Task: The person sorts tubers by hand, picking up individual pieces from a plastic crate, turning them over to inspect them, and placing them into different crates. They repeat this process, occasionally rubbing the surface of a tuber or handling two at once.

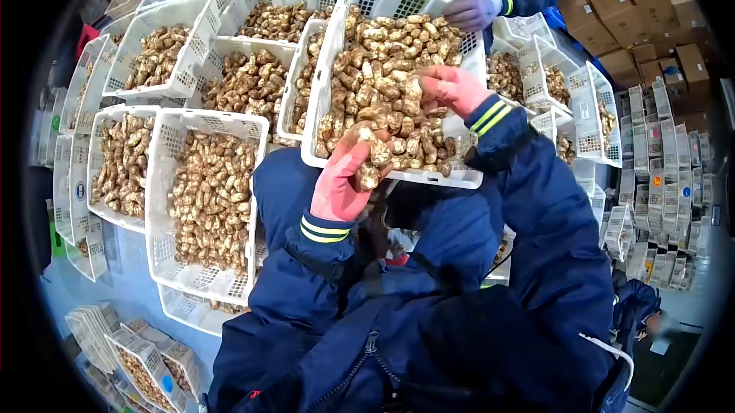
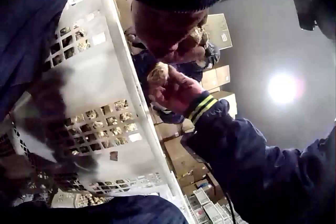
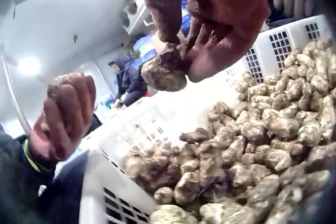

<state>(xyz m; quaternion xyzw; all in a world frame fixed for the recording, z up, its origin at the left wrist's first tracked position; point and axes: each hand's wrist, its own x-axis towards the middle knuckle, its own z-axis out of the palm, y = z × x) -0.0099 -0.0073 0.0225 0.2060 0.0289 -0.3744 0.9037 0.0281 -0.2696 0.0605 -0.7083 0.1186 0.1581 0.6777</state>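
A big white crate (image 1: pixel 389 1) reached over the person's knees. I could not tell what held it up. If it sat only on the knees, a bump might have tipped it. A smaller-looking white crate (image 1: pixel 161 199), also full of lumps, stood to the left. Inside the big crate lay a heap of lumps (image 1: pixel 417 42), brown and muddy. The heap looked loose, so a hard poke could have made some roll.

The left hand (image 1: pixel 342 183) was at the near edge, with its fingers curled round a dirty lump (image 1: pixel 368 176). If that grip got weak, the lump could have dropped onto the lap or floor. The right hand (image 1: pixel 462 92) hung above the heap, finger and thumb pinching a round lump (image 3: pixel 164 74). Mud might have made that one slip, but it would probably have landed on the heap.
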